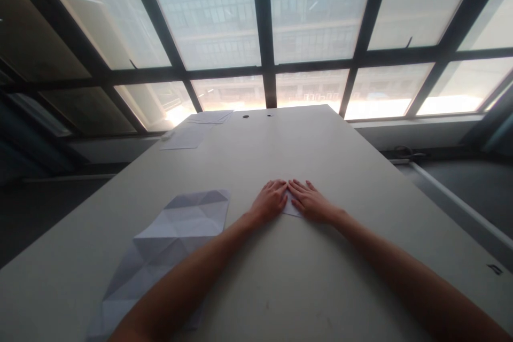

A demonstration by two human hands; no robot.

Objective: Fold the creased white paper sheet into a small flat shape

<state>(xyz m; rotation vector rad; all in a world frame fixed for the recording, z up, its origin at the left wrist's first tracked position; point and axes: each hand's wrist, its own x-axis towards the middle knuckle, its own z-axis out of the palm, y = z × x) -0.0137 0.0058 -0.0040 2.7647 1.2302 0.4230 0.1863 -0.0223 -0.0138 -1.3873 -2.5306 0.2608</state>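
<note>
A small folded piece of white paper lies on the white table, mostly covered by my two hands. My left hand rests flat on its left side, fingers stretched toward the top. On the other side, my right hand lies with its fingers spread over the paper. The fingertips of both hands come close together at the paper's far end. Left of my left hand is a large sheet of creased white paper, partly hidden under my left forearm.
The long white table reaches toward tall windows with dark frames. Flat white sheets lie at its far left edge. Round holes mark the far end. A pale rail runs along the right.
</note>
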